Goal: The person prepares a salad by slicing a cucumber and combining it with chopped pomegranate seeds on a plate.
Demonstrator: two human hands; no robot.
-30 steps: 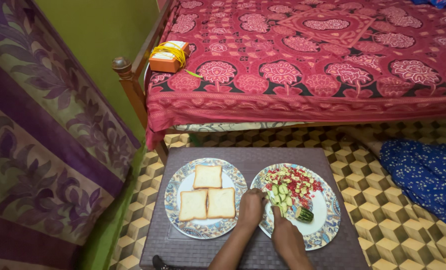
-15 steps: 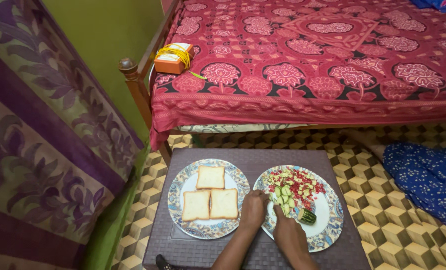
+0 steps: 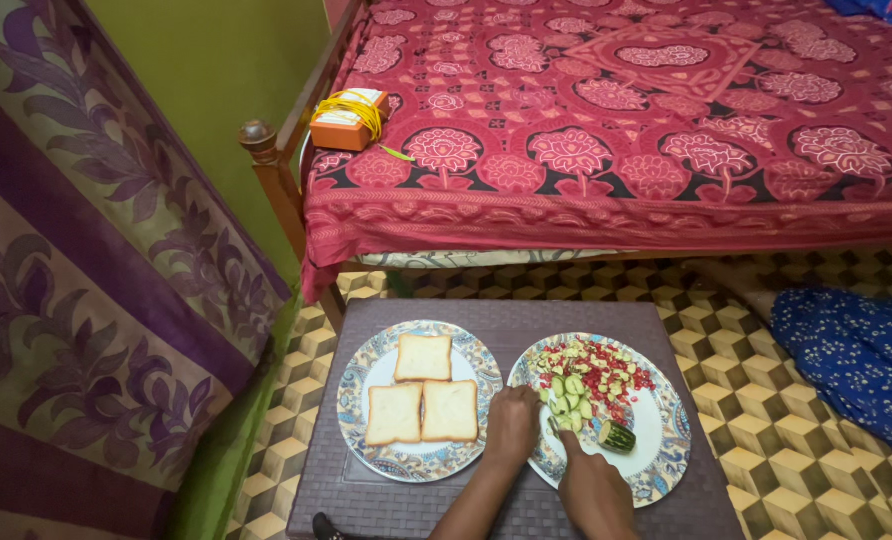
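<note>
Left hand (image 3: 512,425) rests curled on the salad plate (image 3: 666,465) rim at 9 o'clock; can't tell if it's gripping anything. Right hand (image 3: 588,490) sits closed at 6 o'clock near the cucumber (image 3: 617,436), maybe pinching something. 3 bread slices (image 3: 423,357) sit on the other plate (image 3: 358,382).

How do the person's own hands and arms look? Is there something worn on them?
Both forearms come in from the bottom edge, bare, with no sleeve in view. The left hand and the right hand wear no gloves. No ring, bracelet or watch shows, though the fingers are too small to be sure.
</note>
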